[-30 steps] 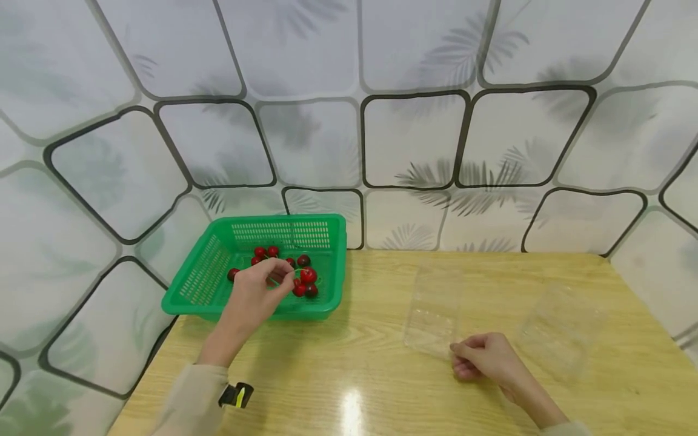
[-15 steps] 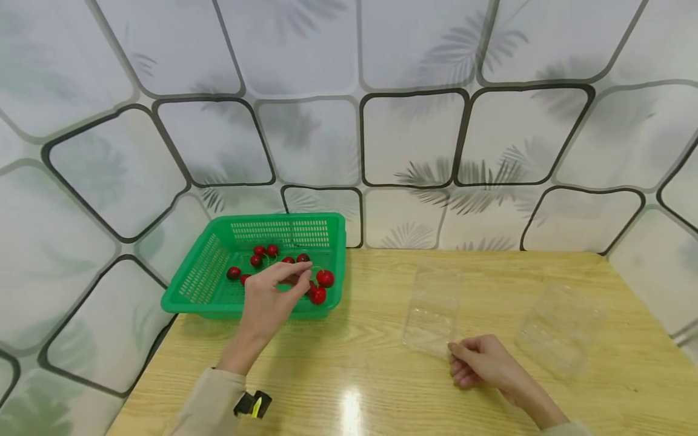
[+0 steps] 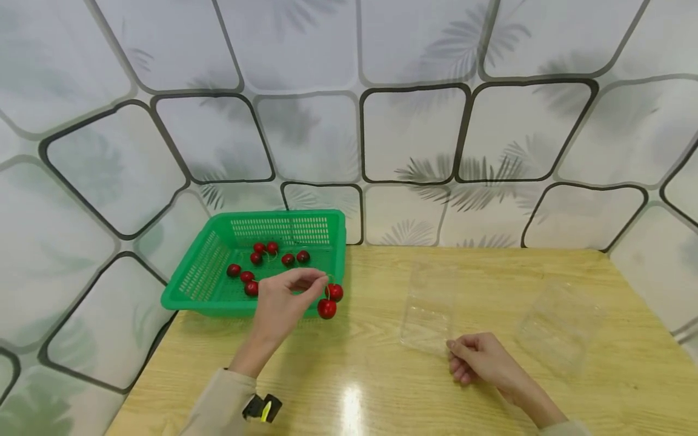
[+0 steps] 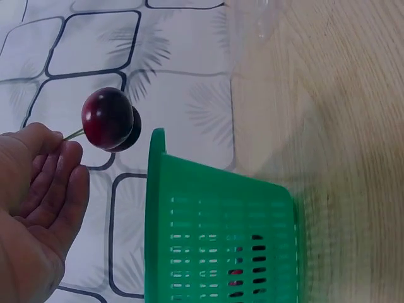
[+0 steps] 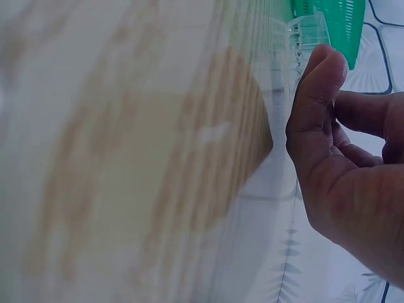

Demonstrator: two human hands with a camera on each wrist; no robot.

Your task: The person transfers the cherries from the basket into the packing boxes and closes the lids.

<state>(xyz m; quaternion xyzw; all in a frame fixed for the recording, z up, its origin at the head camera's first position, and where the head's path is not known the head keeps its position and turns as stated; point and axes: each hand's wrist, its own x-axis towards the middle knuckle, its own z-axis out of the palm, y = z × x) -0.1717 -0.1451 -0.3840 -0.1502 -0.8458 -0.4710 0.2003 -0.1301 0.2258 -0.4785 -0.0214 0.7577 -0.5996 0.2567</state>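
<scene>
My left hand (image 3: 283, 303) pinches the thin green stems of a pair of red cherries (image 3: 327, 309). They dangle just beyond the near right corner of the green plastic basket (image 3: 218, 310). In the left wrist view one dark cherry (image 4: 106, 118) partly covers the other, above the basket's rim. Several more cherries (image 3: 251, 288) lie inside the basket. Over on the right, my right hand (image 3: 485, 360) holds the near right corner of a clear plastic box (image 3: 428, 312) between thumb and curled forefinger. The right wrist view shows the box's ribbed edge (image 5: 309, 31) behind the fingertip.
Another clear plastic container (image 3: 561, 327) lies to the right of my right hand. Everything rests on a light wooden table (image 3: 371, 357), which has a glare spot near its front. A patterned wall covering (image 3: 414, 139) rises directly behind the table.
My left hand has moved right and slightly toward me, carrying the cherry pair from over the basket's inside to its right edge. My right hand stays nearly still at the box.
</scene>
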